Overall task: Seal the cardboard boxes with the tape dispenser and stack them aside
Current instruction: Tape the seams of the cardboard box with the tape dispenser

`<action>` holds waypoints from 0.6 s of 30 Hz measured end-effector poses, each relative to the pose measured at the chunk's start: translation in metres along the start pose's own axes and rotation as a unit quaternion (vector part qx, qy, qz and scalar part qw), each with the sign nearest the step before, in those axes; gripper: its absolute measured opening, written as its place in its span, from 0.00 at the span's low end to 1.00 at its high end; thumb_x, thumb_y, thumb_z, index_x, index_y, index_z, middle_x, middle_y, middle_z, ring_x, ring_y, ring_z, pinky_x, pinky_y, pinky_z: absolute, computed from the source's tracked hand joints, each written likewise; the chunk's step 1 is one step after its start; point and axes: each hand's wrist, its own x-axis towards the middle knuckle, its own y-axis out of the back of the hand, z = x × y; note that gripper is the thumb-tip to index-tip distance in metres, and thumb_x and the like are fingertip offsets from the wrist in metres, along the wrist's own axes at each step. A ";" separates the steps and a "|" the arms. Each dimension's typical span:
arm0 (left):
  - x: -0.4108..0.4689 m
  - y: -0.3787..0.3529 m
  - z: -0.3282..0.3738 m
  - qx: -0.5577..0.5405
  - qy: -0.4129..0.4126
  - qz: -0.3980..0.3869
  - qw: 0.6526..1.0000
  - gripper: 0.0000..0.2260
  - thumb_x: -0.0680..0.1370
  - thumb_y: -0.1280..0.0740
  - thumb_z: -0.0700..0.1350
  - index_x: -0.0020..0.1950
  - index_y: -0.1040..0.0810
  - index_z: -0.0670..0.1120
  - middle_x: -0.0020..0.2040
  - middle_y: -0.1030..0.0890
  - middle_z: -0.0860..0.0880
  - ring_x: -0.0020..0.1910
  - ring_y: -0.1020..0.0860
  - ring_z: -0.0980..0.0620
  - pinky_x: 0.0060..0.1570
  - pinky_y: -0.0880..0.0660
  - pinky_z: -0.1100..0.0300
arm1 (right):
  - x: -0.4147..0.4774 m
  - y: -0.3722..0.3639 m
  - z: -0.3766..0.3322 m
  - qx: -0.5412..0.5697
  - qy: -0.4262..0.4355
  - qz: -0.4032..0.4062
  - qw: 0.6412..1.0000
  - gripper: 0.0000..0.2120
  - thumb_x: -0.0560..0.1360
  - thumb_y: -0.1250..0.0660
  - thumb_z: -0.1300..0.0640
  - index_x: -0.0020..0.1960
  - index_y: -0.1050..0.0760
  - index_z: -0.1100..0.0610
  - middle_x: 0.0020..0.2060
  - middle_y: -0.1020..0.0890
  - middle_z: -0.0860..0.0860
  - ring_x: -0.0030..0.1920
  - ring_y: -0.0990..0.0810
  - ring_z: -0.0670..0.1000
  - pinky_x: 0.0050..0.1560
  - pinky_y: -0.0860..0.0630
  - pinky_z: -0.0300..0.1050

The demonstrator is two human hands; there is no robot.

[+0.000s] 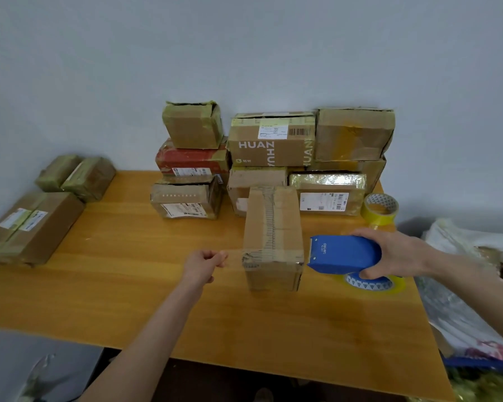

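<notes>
A long cardboard box [273, 236] lies in the middle of the wooden table [128, 285], its near end wrapped in clear tape. My right hand [398, 253] grips a blue tape dispenser [343, 253] just to the right of the box's near corner. My left hand [206, 261] is left of the box with fingers curled, pinching the end of a faint clear tape strip [233, 253] that runs across the box's near end toward the dispenser. A tape roll [372, 282] with a blue and white core shows just below the dispenser.
Several taped boxes are piled against the wall [273, 140] behind the box. Two more taped boxes [32, 227] sit at the table's left edge. A yellow tape roll [381, 208] stands at the right rear. Plastic bags [462, 285] lie beyond the table's right edge.
</notes>
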 end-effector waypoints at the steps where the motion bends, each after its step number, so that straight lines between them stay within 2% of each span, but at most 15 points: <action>1: 0.001 -0.002 -0.001 0.001 -0.001 -0.002 1.000 0.12 0.78 0.32 0.46 0.37 0.22 0.41 0.35 0.21 0.49 0.27 0.35 0.55 0.26 0.34 0.62 | 0.002 -0.004 0.000 0.000 -0.003 -0.002 1.000 0.35 0.66 0.24 0.46 0.68 0.37 0.40 0.54 0.23 0.40 0.50 0.23 0.43 0.45 0.26 0.34; 3: 0.002 -0.007 -0.005 0.011 0.000 -0.003 1.000 0.12 0.78 0.32 0.46 0.37 0.22 0.42 0.33 0.22 0.50 0.27 0.33 0.55 0.27 0.34 0.61 | 0.007 -0.012 0.000 0.001 -0.011 -0.002 1.000 0.37 0.66 0.25 0.46 0.70 0.38 0.40 0.52 0.25 0.39 0.49 0.25 0.43 0.42 0.30 0.30; 4: 0.003 -0.009 -0.006 0.019 0.000 -0.003 1.000 0.11 0.78 0.32 0.46 0.38 0.22 0.43 0.34 0.21 0.49 0.28 0.32 0.55 0.28 0.34 0.61 | 0.009 -0.016 0.000 0.002 -0.014 -0.003 1.000 0.37 0.66 0.25 0.46 0.71 0.38 0.40 0.52 0.25 0.39 0.50 0.25 0.43 0.44 0.29 0.32; 6: 0.006 -0.015 -0.009 0.028 0.001 -0.009 1.000 0.09 0.78 0.32 0.47 0.44 0.21 0.43 0.38 0.19 0.47 0.28 0.31 0.57 0.29 0.32 0.60 | 0.013 -0.020 0.000 0.006 -0.022 -0.010 1.000 0.38 0.66 0.25 0.46 0.71 0.38 0.40 0.52 0.25 0.40 0.52 0.24 0.45 0.51 0.25 0.41; 8: 0.007 -0.018 -0.009 0.059 0.009 -0.029 0.998 0.11 0.78 0.32 0.50 0.55 0.20 0.44 0.43 0.18 0.47 0.31 0.28 0.56 0.30 0.31 0.61 | 0.014 -0.021 0.001 0.008 -0.030 -0.021 0.999 0.38 0.65 0.25 0.46 0.71 0.39 0.40 0.53 0.24 0.41 0.52 0.24 0.47 0.55 0.24 0.47; 9: 0.007 -0.019 -0.008 0.110 0.008 -0.051 0.993 0.15 0.78 0.32 0.51 0.62 0.23 0.47 0.49 0.18 0.47 0.36 0.25 0.55 0.29 0.30 0.62 | 0.014 -0.020 0.001 0.007 -0.032 -0.025 0.999 0.38 0.65 0.26 0.46 0.70 0.39 0.40 0.53 0.24 0.42 0.52 0.23 0.47 0.56 0.24 0.49; 11: 0.007 -0.017 -0.013 0.222 -0.003 -0.078 0.972 0.25 0.78 0.32 0.50 0.74 0.34 0.53 0.66 0.27 0.44 0.48 0.22 0.49 0.31 0.25 0.61 | 0.014 -0.020 0.001 0.005 -0.032 -0.025 0.999 0.37 0.64 0.26 0.44 0.70 0.38 0.40 0.53 0.24 0.42 0.53 0.23 0.48 0.56 0.23 0.51; 12: 0.006 -0.015 -0.015 0.233 -0.016 -0.058 0.971 0.26 0.79 0.33 0.48 0.76 0.37 0.53 0.70 0.32 0.42 0.49 0.22 0.47 0.35 0.22 0.58 | 0.013 -0.020 0.001 0.004 -0.031 -0.023 0.999 0.37 0.64 0.26 0.43 0.69 0.38 0.40 0.53 0.24 0.42 0.53 0.23 0.48 0.56 0.23 0.51; 13: 0.004 -0.014 -0.015 0.210 -0.039 -0.025 0.977 0.24 0.80 0.35 0.46 0.76 0.36 0.51 0.72 0.33 0.42 0.48 0.22 0.48 0.41 0.20 0.55 | 0.013 -0.022 0.001 0.004 -0.032 -0.022 0.999 0.37 0.63 0.27 0.43 0.69 0.38 0.39 0.53 0.23 0.43 0.53 0.23 0.48 0.56 0.23 0.52; 15: -0.002 -0.017 -0.014 0.137 -0.100 0.017 0.985 0.18 0.82 0.40 0.45 0.73 0.32 0.47 0.70 0.28 0.44 0.52 0.21 0.51 0.57 0.23 0.48 | 0.015 -0.026 0.000 0.021 -0.023 -0.023 0.999 0.34 0.63 0.26 0.44 0.65 0.37 0.38 0.52 0.23 0.43 0.52 0.23 0.48 0.55 0.23 0.52; 17: -0.013 -0.026 -0.006 0.098 -0.135 -0.037 0.985 0.20 0.83 0.43 0.48 0.75 0.34 0.46 0.71 0.28 0.48 0.64 0.26 0.51 0.64 0.28 0.51 | 0.017 -0.030 -0.005 0.042 -0.009 -0.025 0.999 0.32 0.62 0.26 0.44 0.62 0.36 0.37 0.51 0.23 0.43 0.50 0.23 0.47 0.53 0.22 0.51; 18: -0.018 -0.030 -0.001 0.072 -0.143 -0.079 0.984 0.21 0.83 0.43 0.50 0.76 0.36 0.47 0.71 0.29 0.50 0.66 0.29 0.53 0.63 0.28 0.56 | 0.018 -0.032 -0.007 0.043 -0.006 -0.027 0.999 0.33 0.61 0.27 0.43 0.63 0.36 0.37 0.51 0.23 0.43 0.50 0.23 0.46 0.53 0.22 0.51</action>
